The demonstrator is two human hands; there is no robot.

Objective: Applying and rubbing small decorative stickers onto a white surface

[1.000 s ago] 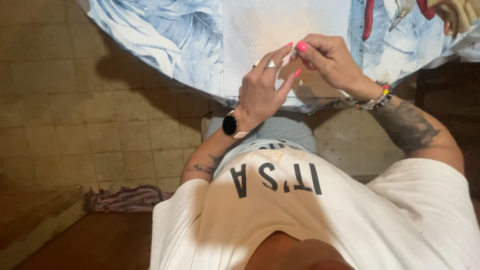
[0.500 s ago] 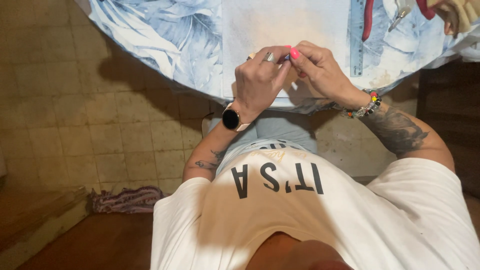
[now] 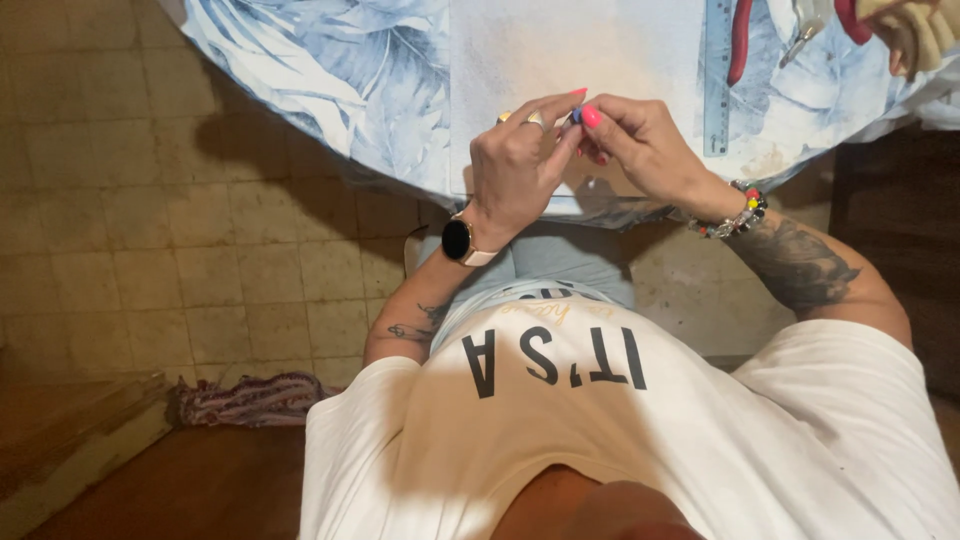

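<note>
My left hand (image 3: 520,165) and my right hand (image 3: 640,145) meet over the near edge of a table covered by a blue leaf-print cloth (image 3: 330,80). Between their pinched fingertips sits a tiny blue bead-like piece (image 3: 576,116). The left hand wears rings and a round black watch (image 3: 458,240). On the right wrist is a beaded bracelet (image 3: 735,215). A pale work mat (image 3: 560,50) lies on the cloth under both hands.
A blue ruler (image 3: 717,75) lies on the table right of my hands, with red-handled pliers (image 3: 745,35) beside it. A tiled floor (image 3: 120,220) spreads to the left. A bundled patterned cloth (image 3: 250,398) lies on the floor near a wooden step (image 3: 70,430).
Both hands have drawn together and moved slightly toward me over the mat. The fingertips now pinch close around the small piece. My view has shifted a little.
</note>
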